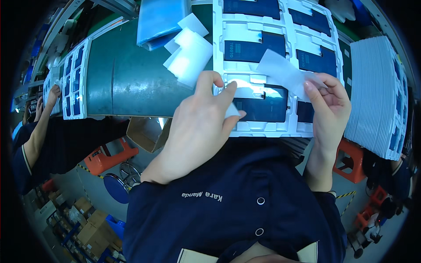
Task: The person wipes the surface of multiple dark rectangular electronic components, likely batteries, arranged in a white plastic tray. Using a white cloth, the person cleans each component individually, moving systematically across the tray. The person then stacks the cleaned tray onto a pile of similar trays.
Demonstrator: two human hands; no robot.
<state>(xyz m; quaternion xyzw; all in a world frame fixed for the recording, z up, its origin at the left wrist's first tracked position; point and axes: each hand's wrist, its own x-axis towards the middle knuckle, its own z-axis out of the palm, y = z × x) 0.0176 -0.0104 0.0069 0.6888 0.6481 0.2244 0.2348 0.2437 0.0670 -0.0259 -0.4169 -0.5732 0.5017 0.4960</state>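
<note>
A white moulded tray (pixel 292 125) lies before me, with several flat black L-shaped packs, which look like phone batteries, in its pockets. My right hand (pixel 330 98) pinches a thin translucent white sheet (pixel 280 70) between thumb and fingers, over the tray's right side. The sheet hangs out to the left above the packs. My left hand (pixel 197 120) is at the tray's near left edge, fingers curled. Between its thumb and index finger shows a corner of a white sheet (pixel 232 110); the rest is hidden under the hand. The thumb tip is beside the near left pack (pixel 265 108).
Loose white sheets (pixel 190 57) lie on the green bench (pixel 131 74) beside a blue clear-plastic bundle (pixel 162 22). A tall stack of white trays (pixel 372 96) stands at right. At far left, another person's hand (pixel 54 92) touches a filled tray (pixel 73 83). Below is an open cardboard box (pixel 144 133).
</note>
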